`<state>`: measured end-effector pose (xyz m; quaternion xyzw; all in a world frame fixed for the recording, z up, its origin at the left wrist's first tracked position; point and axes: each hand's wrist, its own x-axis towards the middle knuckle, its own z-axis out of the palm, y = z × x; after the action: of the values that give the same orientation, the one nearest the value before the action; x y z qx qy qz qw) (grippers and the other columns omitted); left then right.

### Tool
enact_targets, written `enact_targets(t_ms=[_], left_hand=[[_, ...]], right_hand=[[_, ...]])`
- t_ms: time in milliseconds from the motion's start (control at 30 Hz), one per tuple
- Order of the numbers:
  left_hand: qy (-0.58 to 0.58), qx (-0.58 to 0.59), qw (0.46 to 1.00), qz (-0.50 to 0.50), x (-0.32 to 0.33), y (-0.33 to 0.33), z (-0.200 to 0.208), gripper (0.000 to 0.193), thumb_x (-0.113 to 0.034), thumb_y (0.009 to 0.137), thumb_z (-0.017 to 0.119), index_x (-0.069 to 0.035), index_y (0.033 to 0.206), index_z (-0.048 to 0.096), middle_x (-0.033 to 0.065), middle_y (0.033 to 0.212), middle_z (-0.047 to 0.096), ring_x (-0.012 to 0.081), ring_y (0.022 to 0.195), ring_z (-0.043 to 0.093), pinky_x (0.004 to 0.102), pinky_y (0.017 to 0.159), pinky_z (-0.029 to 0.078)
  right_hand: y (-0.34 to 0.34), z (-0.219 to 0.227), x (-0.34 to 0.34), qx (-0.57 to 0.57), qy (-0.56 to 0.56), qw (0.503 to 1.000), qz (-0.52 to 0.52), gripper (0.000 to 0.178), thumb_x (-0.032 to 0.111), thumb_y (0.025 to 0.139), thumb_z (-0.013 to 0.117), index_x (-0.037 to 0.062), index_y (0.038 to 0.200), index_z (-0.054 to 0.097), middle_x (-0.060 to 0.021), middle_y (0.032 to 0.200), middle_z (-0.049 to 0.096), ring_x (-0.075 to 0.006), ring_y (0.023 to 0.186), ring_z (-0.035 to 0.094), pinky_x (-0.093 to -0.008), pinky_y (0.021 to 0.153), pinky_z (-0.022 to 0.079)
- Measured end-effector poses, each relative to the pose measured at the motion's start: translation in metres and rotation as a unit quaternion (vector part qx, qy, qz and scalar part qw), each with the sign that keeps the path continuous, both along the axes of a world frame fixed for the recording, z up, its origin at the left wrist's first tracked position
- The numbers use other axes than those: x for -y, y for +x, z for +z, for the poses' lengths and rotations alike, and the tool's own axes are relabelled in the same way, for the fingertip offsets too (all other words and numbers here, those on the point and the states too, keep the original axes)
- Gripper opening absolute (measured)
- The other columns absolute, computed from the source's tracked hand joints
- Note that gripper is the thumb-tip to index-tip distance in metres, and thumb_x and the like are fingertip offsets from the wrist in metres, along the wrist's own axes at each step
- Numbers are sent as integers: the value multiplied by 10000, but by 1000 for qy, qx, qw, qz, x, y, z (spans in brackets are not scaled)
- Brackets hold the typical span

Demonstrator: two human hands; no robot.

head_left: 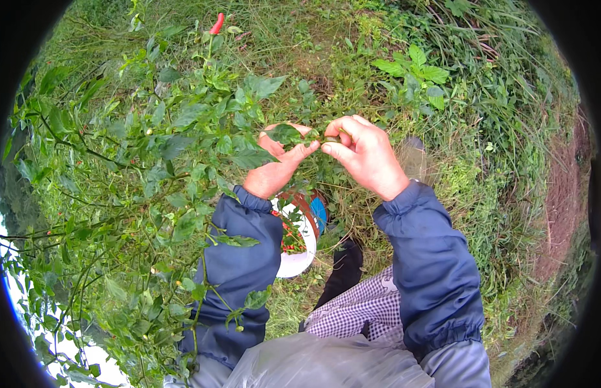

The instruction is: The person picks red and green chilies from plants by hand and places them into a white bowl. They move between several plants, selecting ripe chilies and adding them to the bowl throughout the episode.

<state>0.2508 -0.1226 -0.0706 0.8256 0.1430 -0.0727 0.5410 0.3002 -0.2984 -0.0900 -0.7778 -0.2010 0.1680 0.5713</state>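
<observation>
Both my hands meet in front of me at the edge of a leafy chili plant (184,149). My left hand (278,168) is closed in a pinch around a leafy sprig (284,134), and leaves cover part of its fingers. Right beside it, the thumb and fingers of my right hand (368,154) pinch a small dark green piece (333,138); whether it is a stem or a green chili is hard to make out. Below my left wrist stands a white-rimmed bucket (297,264) with red chilies (291,238) in it, partly hidden by my left sleeve.
A single red chili (217,24) points up at the far left. Branches of the plant reach across my left forearm. Tall grass and weeds (488,110) cover the right side, with a bare earth strip (562,194) beyond. A clear plastic sheet (326,365) covers my lap.
</observation>
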Motion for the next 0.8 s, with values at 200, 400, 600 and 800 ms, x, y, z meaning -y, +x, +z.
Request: enact_targets(t_ms=[200,400,600,800], left_hand=[[141,114,972,-149,-6,-1,-10,199,-130,676,714,-60,839,624,88,827,623,235,769,565,341,770,426],[7,0,1000,-6,-11,-2,1,205,-211,811,661,-35,910,621,-2,847,591,90,785,516,247,725,409],[-87,-8,995,43,-14,1,12,242,-109,749,725,-28,957,632,1,877,601,117,822,573,266,720,475],[-149,13,987,52,-18,-4,-2,291,-90,721,742,-57,979,611,32,935,622,114,813,568,255,743,463]], right_hand=[[9,-6,11,-193,41,972,127,132,115,812,644,29,864,559,58,656,433,-49,624,372,-235,547,351],[11,4,22,-250,168,917,263,178,207,853,590,39,910,578,17,769,575,-83,676,515,-244,544,420],[13,23,33,-455,435,756,179,175,187,875,541,41,971,540,-32,771,546,-37,602,461,-144,402,286],[17,26,30,-433,423,796,-29,167,192,904,505,39,961,539,31,706,468,-15,528,389,-143,388,258]])
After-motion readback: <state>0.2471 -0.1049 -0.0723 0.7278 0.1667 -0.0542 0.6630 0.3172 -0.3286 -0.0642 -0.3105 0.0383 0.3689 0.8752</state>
